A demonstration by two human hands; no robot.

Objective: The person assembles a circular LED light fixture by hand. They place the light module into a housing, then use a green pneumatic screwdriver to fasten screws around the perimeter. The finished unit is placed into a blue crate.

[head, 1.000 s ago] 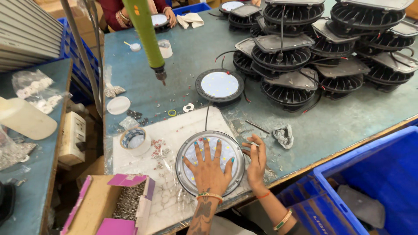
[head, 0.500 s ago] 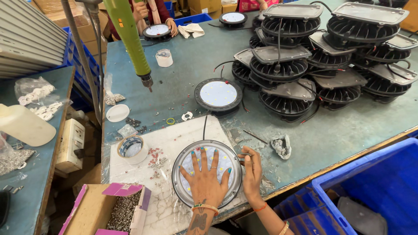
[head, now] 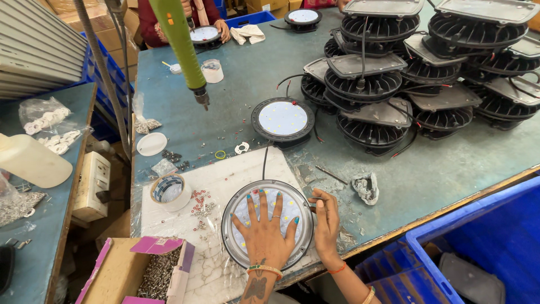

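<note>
Pressing a round, silver-rimmed lamp disc (head: pixel 268 224) flat on a white board (head: pixel 225 180) at the bench's near edge.

Left hand (head: pixel 264 231) lies spread, open-palmed, on its face; right hand (head: pixel 324 222) curls against the rim, pinching something too small to tell. A tape roll (head: pixel 169 191) sits nearby.

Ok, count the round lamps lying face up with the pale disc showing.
4: one under the left hand, one mid-table, one by the far person's hands, one at the far edge. The stack may hide more.
</note>
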